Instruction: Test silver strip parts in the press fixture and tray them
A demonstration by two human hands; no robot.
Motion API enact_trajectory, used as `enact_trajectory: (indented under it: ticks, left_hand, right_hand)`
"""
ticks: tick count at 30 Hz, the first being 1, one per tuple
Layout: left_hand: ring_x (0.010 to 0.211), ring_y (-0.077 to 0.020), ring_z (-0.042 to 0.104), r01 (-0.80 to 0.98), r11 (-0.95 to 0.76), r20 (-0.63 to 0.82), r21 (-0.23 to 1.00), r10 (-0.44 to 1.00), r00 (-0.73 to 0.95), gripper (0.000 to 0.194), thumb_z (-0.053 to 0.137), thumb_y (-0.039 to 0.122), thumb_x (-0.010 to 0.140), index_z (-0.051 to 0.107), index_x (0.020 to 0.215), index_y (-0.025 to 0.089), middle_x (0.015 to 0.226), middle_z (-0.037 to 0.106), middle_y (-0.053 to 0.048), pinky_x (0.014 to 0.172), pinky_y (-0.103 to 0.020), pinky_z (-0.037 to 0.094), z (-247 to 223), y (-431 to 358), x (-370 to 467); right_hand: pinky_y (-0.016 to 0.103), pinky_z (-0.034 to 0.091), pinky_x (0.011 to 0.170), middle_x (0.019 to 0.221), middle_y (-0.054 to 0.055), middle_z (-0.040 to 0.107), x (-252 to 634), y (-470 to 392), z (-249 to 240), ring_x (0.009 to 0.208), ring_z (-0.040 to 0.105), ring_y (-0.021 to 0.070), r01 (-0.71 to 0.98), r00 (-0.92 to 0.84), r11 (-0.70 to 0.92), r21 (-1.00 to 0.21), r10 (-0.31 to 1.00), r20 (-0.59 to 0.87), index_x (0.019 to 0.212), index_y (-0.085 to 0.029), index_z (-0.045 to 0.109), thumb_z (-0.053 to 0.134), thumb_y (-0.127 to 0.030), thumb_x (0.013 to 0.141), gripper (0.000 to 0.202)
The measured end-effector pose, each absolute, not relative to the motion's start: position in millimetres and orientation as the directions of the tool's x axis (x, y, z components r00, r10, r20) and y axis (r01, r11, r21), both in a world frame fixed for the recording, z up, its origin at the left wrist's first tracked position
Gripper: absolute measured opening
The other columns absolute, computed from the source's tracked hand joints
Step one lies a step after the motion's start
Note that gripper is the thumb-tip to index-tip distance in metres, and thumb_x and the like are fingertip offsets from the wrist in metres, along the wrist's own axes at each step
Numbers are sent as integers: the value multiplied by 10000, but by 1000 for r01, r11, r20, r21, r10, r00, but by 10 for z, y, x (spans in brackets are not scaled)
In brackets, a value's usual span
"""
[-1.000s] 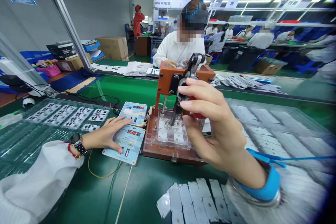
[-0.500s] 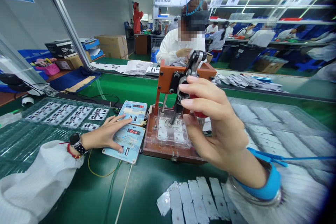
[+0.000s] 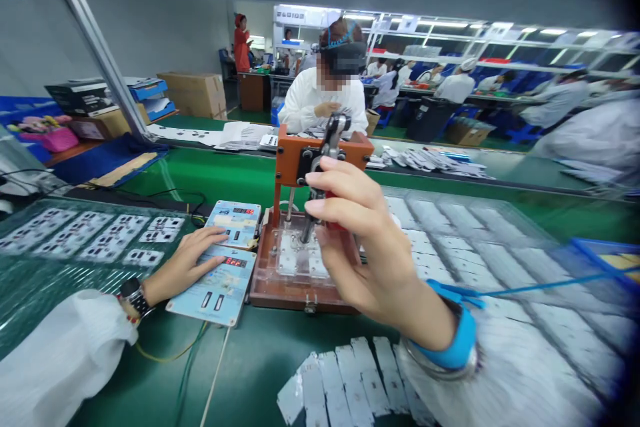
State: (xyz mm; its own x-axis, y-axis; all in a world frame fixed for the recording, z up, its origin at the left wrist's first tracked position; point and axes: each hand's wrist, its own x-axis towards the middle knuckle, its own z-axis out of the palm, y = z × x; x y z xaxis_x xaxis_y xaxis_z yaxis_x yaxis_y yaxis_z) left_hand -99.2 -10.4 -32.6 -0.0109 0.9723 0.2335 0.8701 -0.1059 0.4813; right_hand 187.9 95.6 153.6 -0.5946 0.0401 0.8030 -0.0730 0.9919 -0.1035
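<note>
My left hand lies flat with its fingers apart over two light-blue meter boxes. One fingertip reaches the upper box near its buttons, and another is beside the red digits of the lower box. My right hand is curled around the lever of a black toggle clamp; a red grip shows partly behind the fingers. The clamp belongs to a brown test fixture. Beneath its plunger, a clear plate covers white pieces, which my right hand partly hides.
White flat panels lie fanned at the front. Trays of similar panels spread to the right, and white boards with black parts rest on plastic at left. Across the bench sits a co-worker. A blue cord runs from my right wrist.
The camera view has turned right, shifting the scene leftward. My left thumb has left the lower box's buttons, and the fingers lie farther up the boxes. My right hand stays at the clamp lever.
</note>
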Motion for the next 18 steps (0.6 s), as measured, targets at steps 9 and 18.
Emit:
enact_trajectory:
  ticks: [9, 18]
  left_hand:
    - [1322, -284, 435, 913, -181, 350, 365, 936, 46, 418, 410, 353, 944, 410, 1356, 424, 1439, 466, 22, 1090, -491, 328, -741, -47, -1255]
    - [1264, -328, 473, 913, -146, 373, 382, 928, -8, 451, 364, 387, 958, 306, 1365, 572, 1390, 489, 77, 1003, -526, 370, -738, -23, -1191]
  right_hand:
    - [337, 452, 1029, 1282, 26, 583, 2020, 1017, 1646, 1324, 435, 139, 174, -638, 951, 257, -90, 765, 1193, -249, 505, 366, -91, 928, 338]
    - [338, 478, 912, 1084, 114, 686, 3530, 2219, 1641, 1023, 630, 225, 895, -440, 425, 140, 891, 110, 1039, -139, 661, 405, 13, 780, 395]
